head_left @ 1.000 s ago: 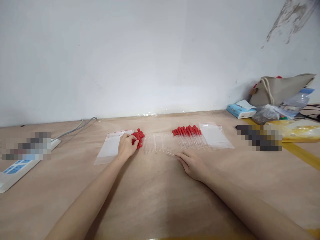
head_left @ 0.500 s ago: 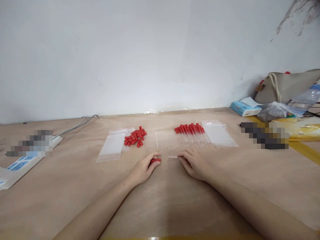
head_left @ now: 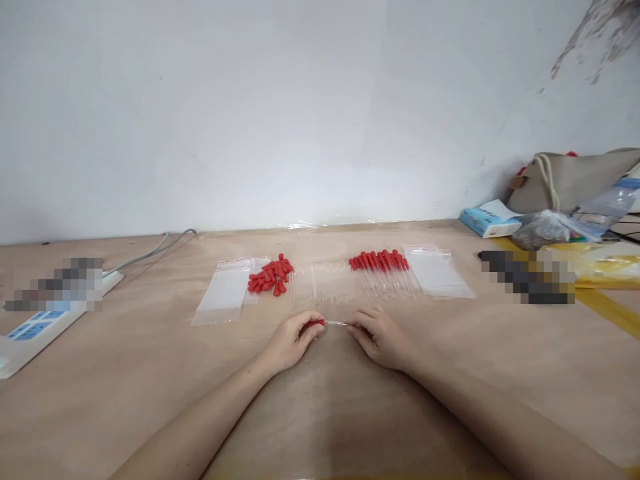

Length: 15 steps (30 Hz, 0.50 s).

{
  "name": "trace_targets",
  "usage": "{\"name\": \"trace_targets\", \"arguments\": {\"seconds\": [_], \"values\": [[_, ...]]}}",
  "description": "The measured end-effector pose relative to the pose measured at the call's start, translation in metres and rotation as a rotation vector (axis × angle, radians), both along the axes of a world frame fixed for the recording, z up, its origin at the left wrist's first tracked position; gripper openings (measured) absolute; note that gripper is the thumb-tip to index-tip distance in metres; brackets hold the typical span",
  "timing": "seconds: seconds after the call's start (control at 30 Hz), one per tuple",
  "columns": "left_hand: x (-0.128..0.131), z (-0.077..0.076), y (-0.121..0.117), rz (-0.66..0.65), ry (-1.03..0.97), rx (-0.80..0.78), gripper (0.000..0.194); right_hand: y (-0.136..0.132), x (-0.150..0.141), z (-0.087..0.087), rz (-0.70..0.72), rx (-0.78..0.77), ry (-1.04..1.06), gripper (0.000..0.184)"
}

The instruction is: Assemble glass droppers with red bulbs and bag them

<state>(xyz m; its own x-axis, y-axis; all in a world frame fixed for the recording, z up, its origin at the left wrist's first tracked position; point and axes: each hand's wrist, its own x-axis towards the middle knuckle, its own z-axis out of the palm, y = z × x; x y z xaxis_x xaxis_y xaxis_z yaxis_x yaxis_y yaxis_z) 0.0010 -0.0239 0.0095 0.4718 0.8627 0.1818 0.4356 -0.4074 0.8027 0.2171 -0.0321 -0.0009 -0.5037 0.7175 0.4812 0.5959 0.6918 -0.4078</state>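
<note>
My left hand (head_left: pixel 295 340) is closed around a red rubber dropper bulb (head_left: pixel 316 323), whose open end points right. Between thumb and fingers, my right hand (head_left: pixel 377 337) pinches a thin clear glass dropper tube (head_left: pixel 335 323). The tube's left end meets the mouth of the bulb; whether it sits inside I cannot tell. Behind my hands lies a row of loose clear tubes (head_left: pixel 323 283). A pile of red bulbs (head_left: pixel 273 275) is to their left. On their right lie several droppers with red bulbs fitted (head_left: pixel 383 263), side by side.
Clear zip bags lie at the left (head_left: pixel 220 293) and right (head_left: pixel 435 270) of the rows. A white power strip (head_left: pixel 60 327) with a grey cable is far left. At far right are a blue tissue pack (head_left: pixel 489 220), a blurred dark object (head_left: pixel 525 277) and plastic bags (head_left: pixel 545 227).
My right hand has moved left and slightly nearer with the tube, bringing its end to the bulb's mouth. My left hand has shifted slightly and still grips the bulb.
</note>
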Motion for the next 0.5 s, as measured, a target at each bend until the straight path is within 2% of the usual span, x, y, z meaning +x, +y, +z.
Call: {"name": "trace_targets", "arguments": {"seconds": [0.23, 0.5], "values": [[-0.0015, 0.0009, -0.0057, -0.022, 0.097, 0.031, 0.019, 0.0058, 0.0060, -0.0020, 0.063, 0.048, -0.041, 0.026], [-0.0005, -0.0020, -0.0062, -0.040, 0.188, 0.123, 0.022, 0.0022, 0.0031, -0.0021, 0.002, 0.180, -0.140, 0.023]]}}
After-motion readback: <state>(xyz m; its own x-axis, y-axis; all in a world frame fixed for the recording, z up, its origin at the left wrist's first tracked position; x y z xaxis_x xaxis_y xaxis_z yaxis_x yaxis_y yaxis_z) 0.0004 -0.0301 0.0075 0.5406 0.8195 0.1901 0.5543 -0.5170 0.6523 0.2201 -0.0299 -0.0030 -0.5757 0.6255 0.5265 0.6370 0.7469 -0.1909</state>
